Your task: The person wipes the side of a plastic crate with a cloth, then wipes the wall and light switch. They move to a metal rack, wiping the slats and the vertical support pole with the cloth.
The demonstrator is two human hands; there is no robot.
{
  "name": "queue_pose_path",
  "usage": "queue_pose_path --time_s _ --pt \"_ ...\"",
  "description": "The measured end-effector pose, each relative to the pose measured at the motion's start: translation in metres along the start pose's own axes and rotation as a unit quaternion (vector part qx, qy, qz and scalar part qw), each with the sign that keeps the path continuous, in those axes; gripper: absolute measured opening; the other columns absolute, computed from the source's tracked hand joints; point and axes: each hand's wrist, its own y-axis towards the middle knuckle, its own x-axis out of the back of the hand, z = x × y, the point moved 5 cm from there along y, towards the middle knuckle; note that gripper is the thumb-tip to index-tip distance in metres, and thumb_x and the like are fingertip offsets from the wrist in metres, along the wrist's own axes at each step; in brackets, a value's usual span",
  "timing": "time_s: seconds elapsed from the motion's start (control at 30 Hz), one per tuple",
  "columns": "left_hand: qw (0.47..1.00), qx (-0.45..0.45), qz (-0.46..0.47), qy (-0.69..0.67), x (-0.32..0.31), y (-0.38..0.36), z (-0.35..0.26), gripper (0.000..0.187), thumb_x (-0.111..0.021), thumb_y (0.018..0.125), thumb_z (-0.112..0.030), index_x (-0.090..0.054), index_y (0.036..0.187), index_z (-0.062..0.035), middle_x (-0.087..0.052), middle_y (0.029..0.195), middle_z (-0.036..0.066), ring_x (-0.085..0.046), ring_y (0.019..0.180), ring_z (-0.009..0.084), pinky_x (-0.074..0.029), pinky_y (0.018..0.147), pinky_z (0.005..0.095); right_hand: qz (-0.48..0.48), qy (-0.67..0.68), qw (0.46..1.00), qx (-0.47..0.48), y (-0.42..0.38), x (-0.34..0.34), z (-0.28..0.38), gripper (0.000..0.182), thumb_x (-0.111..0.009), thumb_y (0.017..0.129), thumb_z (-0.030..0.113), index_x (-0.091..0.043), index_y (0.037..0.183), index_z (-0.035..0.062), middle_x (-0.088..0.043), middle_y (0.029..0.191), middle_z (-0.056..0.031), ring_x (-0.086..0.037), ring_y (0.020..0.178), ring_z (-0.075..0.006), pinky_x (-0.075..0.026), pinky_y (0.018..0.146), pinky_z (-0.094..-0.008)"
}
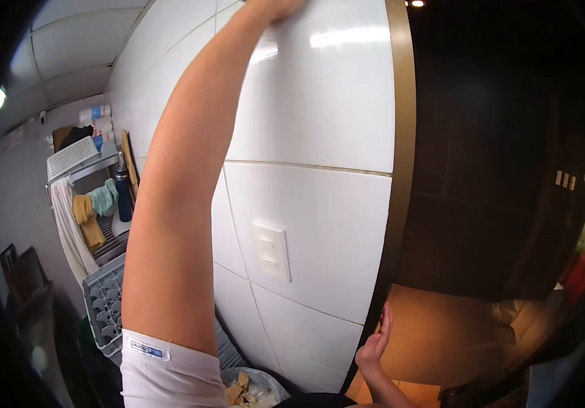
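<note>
Broadly, a white tiled wall [313,102] fills the middle of the view, surrounding a light switch [271,250]. The person's left hand [280,8] is high above the switch, at or very near the tiles. It runs out of view at the top, so its fingers cannot be read, nor can any grip. The bare arm is stretched almost straight, seemingly to reach a high spot on the wall or lean against it.

Below and to the right of the switch, the right hand [372,350] is beside the wall's dark edge. Its fingers [386,317] point upward, extended and open, with no object visible in them. That position looks suited to steadying the body at the corner, though contact with the edge is hard to confirm.

Farther right of the switch, gold-coloured trim [405,102] borders the tiles, presumably to finish and protect the corner. Beyond it are a dark panel [483,156] and a warmly lit floor [435,326].

Left of the switch, past the raised arm, a white cloth [71,217], a yellow cloth [90,221] and a pale green cloth [104,197] hang from a rack, likely to dry. A dark blue bottle [122,194] stands upright near them. Lower down is a grey divided crate [105,268], its compartments apparently meant to keep pieces apart. Below the switch, a lined bin [280,389] holds brown and pale scraps.
</note>
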Motion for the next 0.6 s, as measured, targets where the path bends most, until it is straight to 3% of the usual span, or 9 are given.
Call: queue_pose_path --time_s 0.17,0.23,0.3,0.4,0.43,0.47,0.5,0.53,0.6 --pt "0.991 0.024 0.007 0.134 -0.027 -0.007 0.112 0.058 -0.037 0.100 -0.025 -0.027 0.156 -0.0160 -0.023 0.161 0.020 -0.020 0.148 0.0425 -0.014 0.121 0.0545 0.002 -0.011 1.000 0.003 0.000 0.001 0.002 0.072 -0.026 0.106 0.049 -0.029 0.149 -0.0087 -0.035 0.152 -0.0221 -0.035 0.141 -0.0331 -0.025 0.116 -0.0428" --pt "0.985 -0.042 0.010 0.165 -0.047 -0.019 0.189 0.065 -0.057 0.084 -0.009 -0.045 0.146 -0.0241 -0.025 0.160 0.013 -0.023 0.145 0.0428 -0.027 0.115 0.0561 -0.007 -0.014 1.000 0.008 -0.001 0.002 0.003 0.072 -0.027 0.105 0.049 -0.031 0.148 -0.0090 -0.035 0.151 -0.0262 -0.035 0.141 -0.0381 -0.027 0.116 -0.0451" --pt "0.989 -0.025 0.010 0.146 -0.045 -0.074 0.215 0.067 -0.057 0.088 -0.017 -0.038 0.151 -0.0298 -0.013 0.164 0.014 -0.015 0.150 0.0394 -0.026 0.113 0.0626 -0.014 -0.007 1.000 0.013 -0.001 -0.002 0.001 0.071 -0.028 0.105 0.048 -0.032 0.147 -0.0089 -0.034 0.150 -0.0282 -0.035 0.140 -0.0409 -0.028 0.116 -0.0465" --pt "1.000 -0.011 -0.003 -0.008 -0.043 -0.189 0.260 0.065 -0.049 0.097 -0.019 -0.024 0.157 -0.0120 -0.009 0.165 0.017 -0.009 0.151 0.0410 -0.015 0.120 0.0559 -0.011 -0.005 1.000 0.027 -0.002 0.000 -0.001 0.070 -0.029 0.105 0.047 -0.032 0.148 -0.0082 -0.034 0.151 -0.0281 -0.035 0.140 -0.0417 -0.027 0.116 -0.0472" --pt "1.000 0.016 -0.003 0.005 -0.040 -0.233 0.270 0.066 -0.049 0.095 -0.012 -0.023 0.156 -0.0093 -0.015 0.164 0.018 -0.013 0.150 0.0403 -0.017 0.121 0.0472 -0.006 -0.012 0.999 0.032 0.000 0.001 0.001 0.070 -0.030 0.105 0.047 -0.031 0.148 -0.0080 -0.034 0.151 -0.0281 -0.034 0.140 -0.0420 -0.026 0.116 -0.0475" --pt "0.994 0.102 0.019 -0.027 -0.032 -0.279 0.294 0.068 -0.046 0.091 -0.003 -0.026 0.155 -0.0085 -0.028 0.159 0.022 -0.025 0.147 0.0399 -0.024 0.119 0.0404 -0.001 -0.017 0.999 0.036 0.000 0.001 0.003 0.070 -0.030 0.105 0.047 -0.031 0.148 -0.0077 -0.033 0.151 -0.0281 -0.034 0.141 -0.0422 -0.026 0.116 -0.0477" --pt "0.962 0.247 0.112 -0.030 0.001 -0.311 0.279 0.065 -0.044 0.087 0.003 -0.036 0.151 -0.0065 -0.047 0.146 0.026 -0.043 0.137 0.0396 -0.035 0.113 0.0386 0.002 -0.016 0.999 0.028 -0.003 0.001 0.004 0.070 -0.030 0.104 0.047 -0.030 0.149 -0.0075 -0.033 0.151 -0.0279 -0.033 0.141 -0.0423 -0.026 0.116 -0.0478" --pt "0.949 0.275 0.147 0.035 0.022 -0.341 0.292 0.057 -0.045 0.086 0.000 -0.048 0.143 -0.0041 -0.059 0.131 0.027 -0.054 0.125 0.0407 -0.042 0.107 0.0413 0.004 -0.015 1.000 0.025 -0.002 0.001 0.003 0.071 -0.030 0.104 0.047 -0.030 0.149 -0.0074 -0.032 0.152 -0.0278 -0.033 0.141 -0.0424 -0.025 0.116 -0.0480" --pt "0.875 0.347 0.310 0.135 0.051 -0.385 0.337 0.049 -0.046 0.090 -0.008 -0.055 0.137 -0.0045 -0.060 0.129 0.027 -0.057 0.122 0.0402 -0.045 0.103 0.0418 0.008 -0.019 1.000 0.018 -0.002 0.001 0.002 0.071 -0.030 0.104 0.047 -0.029 0.149 -0.0067 -0.032 0.152 -0.0273 -0.032 0.141 -0.0424 -0.025 0.116 -0.0481"
